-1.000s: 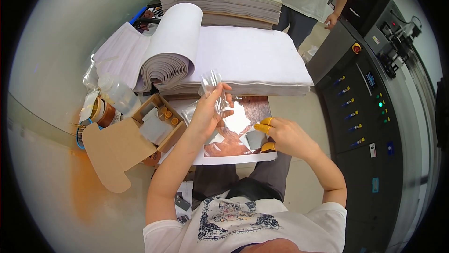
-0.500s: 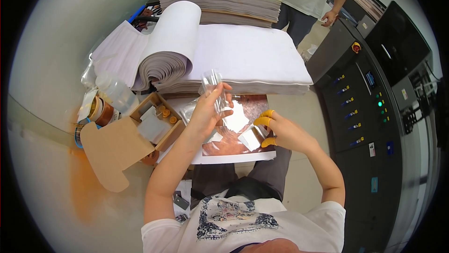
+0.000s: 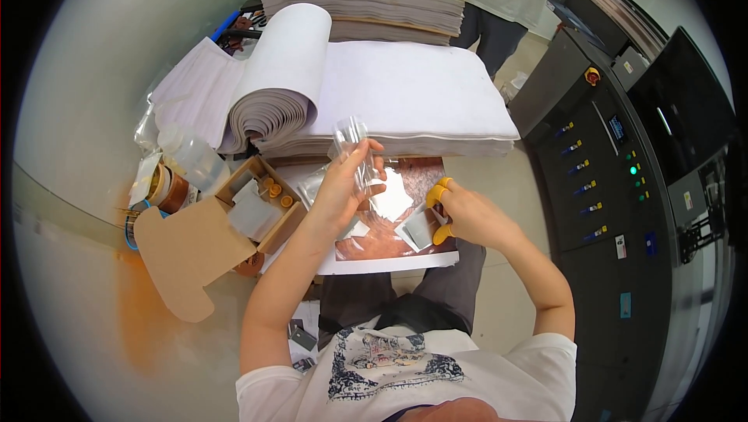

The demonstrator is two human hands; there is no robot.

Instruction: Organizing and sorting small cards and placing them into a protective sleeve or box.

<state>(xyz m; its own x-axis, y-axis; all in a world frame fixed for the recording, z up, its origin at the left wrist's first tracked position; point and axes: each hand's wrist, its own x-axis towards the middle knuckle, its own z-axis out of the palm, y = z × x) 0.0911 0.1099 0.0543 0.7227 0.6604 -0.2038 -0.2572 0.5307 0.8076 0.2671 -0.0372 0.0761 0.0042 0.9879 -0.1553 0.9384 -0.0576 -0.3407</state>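
A grey card (image 3: 421,229) is held at nine o'clock from the half-closed right hand (image 3: 474,216); clear plastic (image 3: 351,132) is gripped by the curled left hand (image 3: 343,183).

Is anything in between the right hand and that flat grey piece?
Nothing visible is: the right hand has its yellow-covered fingertips beside the flat grey piece; whether they touch is hard to tell.

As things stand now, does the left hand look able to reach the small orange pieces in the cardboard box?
Probably yes: the left hand is close to the open cardboard box, and nothing seems to cover the small orange pieces. However, this hand holds clear plastic, which may hinder grasping.
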